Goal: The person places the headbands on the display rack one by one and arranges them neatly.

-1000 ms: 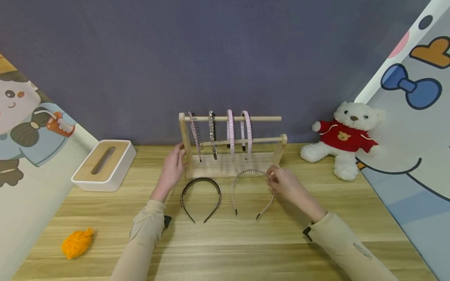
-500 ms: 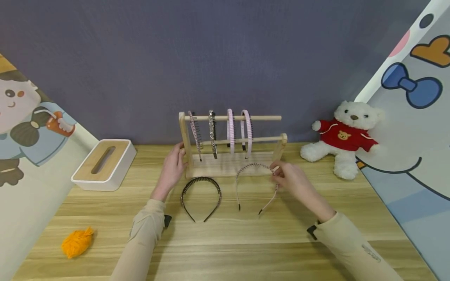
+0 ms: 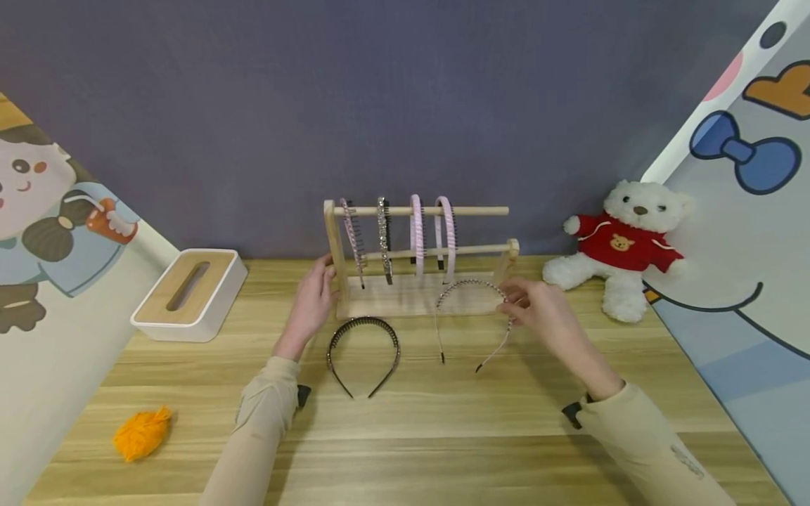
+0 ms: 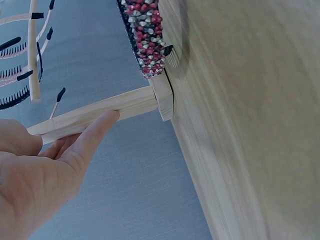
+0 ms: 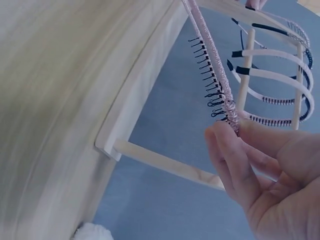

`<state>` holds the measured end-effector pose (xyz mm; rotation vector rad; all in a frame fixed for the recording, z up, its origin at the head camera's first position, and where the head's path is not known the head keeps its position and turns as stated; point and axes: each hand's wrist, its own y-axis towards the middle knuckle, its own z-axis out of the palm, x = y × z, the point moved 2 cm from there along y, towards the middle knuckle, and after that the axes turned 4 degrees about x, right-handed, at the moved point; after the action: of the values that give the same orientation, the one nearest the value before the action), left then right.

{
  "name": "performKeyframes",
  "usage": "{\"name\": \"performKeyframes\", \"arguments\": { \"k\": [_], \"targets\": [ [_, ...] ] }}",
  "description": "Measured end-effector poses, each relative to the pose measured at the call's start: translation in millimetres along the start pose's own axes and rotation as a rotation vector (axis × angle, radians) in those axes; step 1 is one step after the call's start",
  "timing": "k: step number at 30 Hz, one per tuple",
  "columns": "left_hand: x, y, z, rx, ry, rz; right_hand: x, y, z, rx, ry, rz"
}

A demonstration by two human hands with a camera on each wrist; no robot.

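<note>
My left hand (image 3: 311,295) grips the left post of a wooden headband rack (image 3: 405,306). In the left wrist view its fingers lie along and behind that post (image 4: 95,112). My right hand (image 3: 538,302) pinches one side of a thin pink headband (image 3: 471,282) between thumb and fingers, in front of the rack's right half. Small dark comb teeth (image 5: 207,70) line its inner side. Two pale pink headbands (image 3: 449,239), a jewelled headband (image 3: 384,239) and a slim pink one (image 3: 351,239) hang on the rack. A dark toothed headband (image 3: 365,320) lies on the table.
A white tissue box (image 3: 190,295) with a wooden lid stands at the left. An orange bundle (image 3: 142,433) lies near the front left. The white teddy bear (image 3: 623,242) in a red top sits at the right against the patterned wall. A dark wall stands behind the rack.
My right hand has moved rightward and farther back, carrying the thin pink headband toward the rack's right end. The left hand has stayed on the post.
</note>
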<state>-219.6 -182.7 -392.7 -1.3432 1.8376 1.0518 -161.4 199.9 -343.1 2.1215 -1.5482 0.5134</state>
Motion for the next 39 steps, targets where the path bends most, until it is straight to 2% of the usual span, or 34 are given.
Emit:
{"name": "performKeyframes", "arguments": {
  "k": [7,19,28,39],
  "targets": [
    [0.6,0.5,-0.1,0.002,-0.006,-0.003,4,-3.5,-14,-0.029,-0.003,0.019],
    [0.3,-0.5,-0.3,-0.003,0.017,-0.003,12,-12.1,-39,-0.159,-0.059,-0.072],
    [-1.4,-0.3,-0.2,-0.001,0.015,0.003,14,-14.0,-54,-0.194,-0.054,-0.06],
    [-1.9,-0.5,-0.7,-0.01,0.025,0.012,15,-15.6,-69,-0.303,-0.118,-0.061]
  ]
}}
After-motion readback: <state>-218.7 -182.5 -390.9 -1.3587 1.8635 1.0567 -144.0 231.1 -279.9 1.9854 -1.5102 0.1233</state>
